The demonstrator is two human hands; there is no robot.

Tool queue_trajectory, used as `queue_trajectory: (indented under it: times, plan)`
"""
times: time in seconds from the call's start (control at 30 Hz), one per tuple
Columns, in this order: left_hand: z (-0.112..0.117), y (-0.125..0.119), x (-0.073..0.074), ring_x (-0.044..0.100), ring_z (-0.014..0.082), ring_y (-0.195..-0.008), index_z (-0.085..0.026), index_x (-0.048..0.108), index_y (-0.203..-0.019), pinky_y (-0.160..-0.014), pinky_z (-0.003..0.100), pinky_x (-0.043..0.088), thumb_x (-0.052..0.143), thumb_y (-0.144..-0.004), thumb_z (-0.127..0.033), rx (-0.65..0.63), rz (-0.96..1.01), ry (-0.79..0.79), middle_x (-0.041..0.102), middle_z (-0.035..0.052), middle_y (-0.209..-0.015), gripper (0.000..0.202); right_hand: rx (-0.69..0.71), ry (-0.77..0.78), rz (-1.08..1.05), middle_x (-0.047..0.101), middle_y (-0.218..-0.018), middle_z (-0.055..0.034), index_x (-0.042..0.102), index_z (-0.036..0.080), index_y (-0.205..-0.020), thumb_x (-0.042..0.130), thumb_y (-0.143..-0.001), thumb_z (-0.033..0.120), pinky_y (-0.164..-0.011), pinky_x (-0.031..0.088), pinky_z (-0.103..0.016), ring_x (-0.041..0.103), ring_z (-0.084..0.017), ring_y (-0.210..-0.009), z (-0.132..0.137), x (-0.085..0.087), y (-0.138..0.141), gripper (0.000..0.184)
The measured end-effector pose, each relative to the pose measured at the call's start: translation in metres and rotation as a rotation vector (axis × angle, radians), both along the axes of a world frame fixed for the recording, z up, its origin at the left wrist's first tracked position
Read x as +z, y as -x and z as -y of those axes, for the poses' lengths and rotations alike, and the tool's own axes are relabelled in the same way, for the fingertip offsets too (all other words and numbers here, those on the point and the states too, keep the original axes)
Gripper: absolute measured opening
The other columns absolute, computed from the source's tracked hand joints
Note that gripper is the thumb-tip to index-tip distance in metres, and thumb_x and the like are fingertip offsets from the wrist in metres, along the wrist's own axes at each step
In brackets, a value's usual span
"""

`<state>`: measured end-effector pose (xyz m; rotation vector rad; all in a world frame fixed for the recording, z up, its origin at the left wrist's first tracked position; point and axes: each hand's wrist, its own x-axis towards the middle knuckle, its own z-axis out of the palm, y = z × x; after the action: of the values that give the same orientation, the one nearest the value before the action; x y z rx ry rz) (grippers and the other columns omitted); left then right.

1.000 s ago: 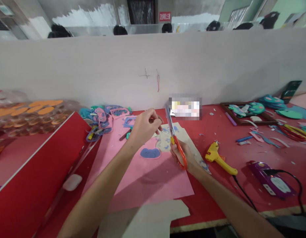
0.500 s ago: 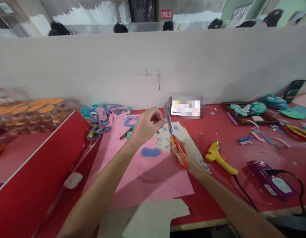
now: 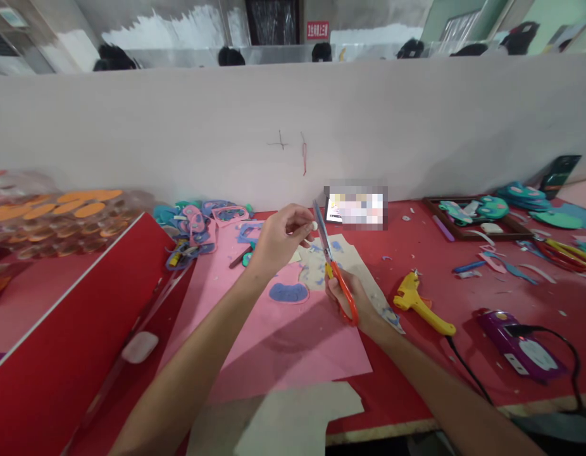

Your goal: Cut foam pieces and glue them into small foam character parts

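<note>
My right hand (image 3: pixel 349 294) is closed round the orange handles of a pair of scissors (image 3: pixel 338 272), whose blades point up and away from me. Left of the blades, my left hand (image 3: pixel 289 231) pinches a small white piece (image 3: pixel 314 225) between thumb and fingers. Its exact shape is too small to make out. Below the hands, a blue cut-out with a pink border (image 3: pixel 288 292) lies on a large pink sheet (image 3: pixel 293 348). A cream sheet with blue marks (image 3: pixel 338 247) lies partly under my right hand.
Right of my hands lie a yellow glue gun (image 3: pixel 419 304) and a corded purple device (image 3: pixel 521 345). A dark tray (image 3: pixel 506 234) holds teal cut-outs. A phone (image 3: pixel 357 209) leans on the white partition. On the left are a red board (image 3: pixel 98 316) and cut-out scraps (image 3: pixel 198 225).
My left hand has turned slightly, and the small white piece shows more clearly at its fingertips. The scissors and my right hand have hardly moved.
</note>
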<state>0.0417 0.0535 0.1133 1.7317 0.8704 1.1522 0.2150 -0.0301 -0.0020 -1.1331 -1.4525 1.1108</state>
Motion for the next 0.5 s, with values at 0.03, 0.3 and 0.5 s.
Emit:
queue_trajectory:
  times: [0.03, 0.3, 0.5]
  plan:
    - [0.000, 0.000, 0.000, 0.069, 0.0123, -0.071, -0.018, 0.064, -0.097, -0.061, 0.023, 0.061, 0.066, -0.087, -0.021, 0.015, -0.003, -0.005, 0.070, 0.0044, -0.085, 0.011, 0.001, 0.004, -0.008, 0.039, -0.057, 0.0055, 0.041, 0.024, -0.073, 0.047, -0.088, 0.084, -0.043, 0.030, -0.025, 0.036, -0.011, -0.049, 0.000, 0.001, 0.000, 0.062]
    - [-0.002, 0.000, -0.002, 0.066, 0.0120, -0.071, -0.019, 0.070, -0.095, -0.057, 0.021, 0.060, 0.069, -0.085, -0.027, 0.085, -0.037, -0.048, 0.069, 0.0046, -0.086, 0.013, 0.012, 0.024, -0.040, 0.039, -0.056, 0.0055, 0.043, 0.024, -0.076, 0.047, -0.089, 0.083, -0.041, 0.027, -0.025, 0.034, -0.011, -0.047, 0.004, 0.004, 0.001, 0.060]
    - [-0.001, -0.002, -0.002, 0.065, 0.0124, -0.069, -0.019, 0.069, -0.098, -0.053, 0.020, 0.058, 0.068, -0.085, -0.028, 0.109, -0.050, -0.055, 0.069, 0.0042, -0.083, 0.015, 0.007, 0.036, -0.035, 0.040, -0.060, 0.0036, 0.045, 0.024, -0.077, 0.049, -0.085, 0.086, -0.041, 0.029, -0.025, 0.035, -0.012, -0.051, 0.009, 0.015, 0.003, 0.062]
